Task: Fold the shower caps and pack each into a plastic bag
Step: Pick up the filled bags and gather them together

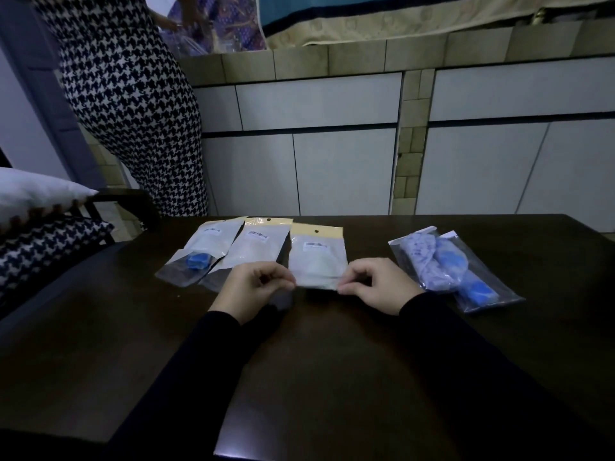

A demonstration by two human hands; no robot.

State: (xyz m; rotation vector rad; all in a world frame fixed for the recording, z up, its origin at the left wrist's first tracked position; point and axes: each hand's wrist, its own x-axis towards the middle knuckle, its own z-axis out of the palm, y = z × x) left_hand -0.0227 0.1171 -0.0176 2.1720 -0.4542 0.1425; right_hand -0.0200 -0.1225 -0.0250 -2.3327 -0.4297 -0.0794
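A white plastic bag [316, 257] with a yellow header strip lies on the dark table [332, 361]. My left hand [254, 287] pinches its near left corner and my right hand [376, 286] pinches its near right corner. Two more white bags lie to the left: the middle bag [256, 246] and the far-left bag [208, 242], with a clear bag holding something blue [196, 261] at its near end. On the right, two clear bags hold a pale patterned shower cap [421, 261] and a blue shower cap [466, 277].
A person in a houndstooth dress [133, 104] stands at the far left by a tiled counter [366, 58]. A chair with a white pillow [30, 194] and a houndstooth cushion [43, 247] sits left of the table. White cabinet doors [332, 168] are behind the table.
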